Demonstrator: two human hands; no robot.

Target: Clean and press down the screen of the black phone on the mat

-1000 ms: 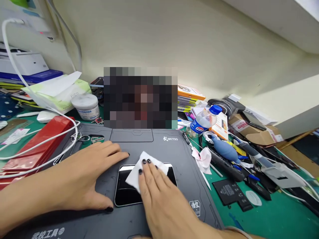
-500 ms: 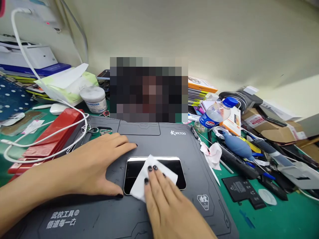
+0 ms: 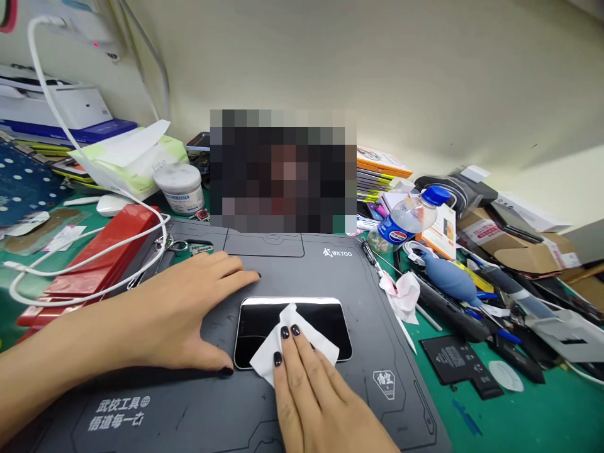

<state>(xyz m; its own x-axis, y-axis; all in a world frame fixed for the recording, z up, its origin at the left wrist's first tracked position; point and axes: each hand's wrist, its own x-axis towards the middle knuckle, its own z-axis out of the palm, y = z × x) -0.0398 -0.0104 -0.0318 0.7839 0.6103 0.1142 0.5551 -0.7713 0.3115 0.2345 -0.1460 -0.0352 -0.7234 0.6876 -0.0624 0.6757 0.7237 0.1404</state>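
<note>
A black phone lies screen up on a dark grey work mat. My right hand presses a white wipe flat onto the screen with straight fingers. My left hand rests on the mat at the phone's left end, fingers stretched along its far edge and thumb at its near corner, bracing it.
Red packets and a white cable lie to the left. A white jar and tissue pack stand behind. To the right are a plastic bottle, a crumpled wipe, a blue air blower, tools and a phone battery.
My right hand slid the wipe slightly toward me across the screen. The left hand stayed in place. The view has shifted a little.
</note>
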